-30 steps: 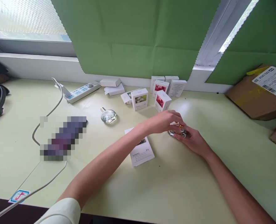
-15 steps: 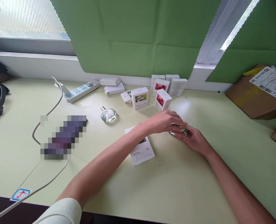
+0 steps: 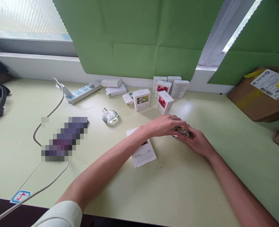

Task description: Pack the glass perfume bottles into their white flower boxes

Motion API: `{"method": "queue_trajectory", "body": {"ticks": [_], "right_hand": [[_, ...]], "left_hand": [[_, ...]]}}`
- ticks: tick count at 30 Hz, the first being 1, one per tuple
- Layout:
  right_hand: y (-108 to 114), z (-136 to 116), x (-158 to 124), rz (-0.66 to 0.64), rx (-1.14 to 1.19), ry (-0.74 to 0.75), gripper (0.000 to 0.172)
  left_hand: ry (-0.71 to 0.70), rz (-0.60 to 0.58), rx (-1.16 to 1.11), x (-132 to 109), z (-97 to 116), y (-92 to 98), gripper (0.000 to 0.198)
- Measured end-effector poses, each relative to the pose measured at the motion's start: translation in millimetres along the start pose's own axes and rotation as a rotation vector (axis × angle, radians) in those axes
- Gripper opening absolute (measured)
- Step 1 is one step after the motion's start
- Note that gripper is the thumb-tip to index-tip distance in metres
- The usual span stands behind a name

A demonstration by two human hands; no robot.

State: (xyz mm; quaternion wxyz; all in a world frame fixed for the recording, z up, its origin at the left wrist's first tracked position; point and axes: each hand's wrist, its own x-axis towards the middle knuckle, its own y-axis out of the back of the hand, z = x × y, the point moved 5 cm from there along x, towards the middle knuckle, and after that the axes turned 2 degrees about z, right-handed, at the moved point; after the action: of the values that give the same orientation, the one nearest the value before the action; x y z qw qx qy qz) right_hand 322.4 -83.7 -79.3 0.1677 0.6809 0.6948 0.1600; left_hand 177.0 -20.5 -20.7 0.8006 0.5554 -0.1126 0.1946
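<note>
Between my two hands is a shiny glass perfume bottle (image 3: 181,131) with a small orange-gold detail, held low over the table and partly covered by fingers. My left hand (image 3: 166,125) reaches across from the left, its fingers closed over the bottle's top and far side. My right hand (image 3: 196,140) grips the near right side, thumb and fingers around it. Under my left forearm lies a flat white box (image 3: 144,156) with a picture and printed lines, partly hidden. A second perfume bottle (image 3: 110,117), round and clear with a silver cap, lies left of that box.
White boxes with red flower pictures (image 3: 165,102) stand behind my hands, beside a white-flower box (image 3: 141,100). Further left are plain white cartons (image 3: 116,89), a power strip (image 3: 84,92), a cable (image 3: 48,186) and a blurred phone-like object (image 3: 65,138). A cardboard box (image 3: 259,97) sits right.
My left hand has dipped very slightly, and the bottle has shifted a little in my fingers. Everything else on the table stays where it was.
</note>
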Motion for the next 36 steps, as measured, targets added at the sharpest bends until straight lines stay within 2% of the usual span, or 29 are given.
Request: {"method": "queue_trajectory", "body": {"ticks": [6,20,36], "right_hand": [[-0.1,1.8,0.2,-0.001,0.008,-0.021,0.043],[-0.8,1.7,0.6,0.009,-0.018,-0.006,0.041],[-0.8,1.3,0.8,0.026,-0.056,0.009,0.041]], "left_hand": [[0.052,-0.001,-0.051,-1.5,-4.3,-2.7,0.036],[0.053,0.058,-0.075,-5.9,-5.3,-5.9,0.036],[0.052,0.062,-0.101,-6.3,-6.1,-6.0,0.036]]}}
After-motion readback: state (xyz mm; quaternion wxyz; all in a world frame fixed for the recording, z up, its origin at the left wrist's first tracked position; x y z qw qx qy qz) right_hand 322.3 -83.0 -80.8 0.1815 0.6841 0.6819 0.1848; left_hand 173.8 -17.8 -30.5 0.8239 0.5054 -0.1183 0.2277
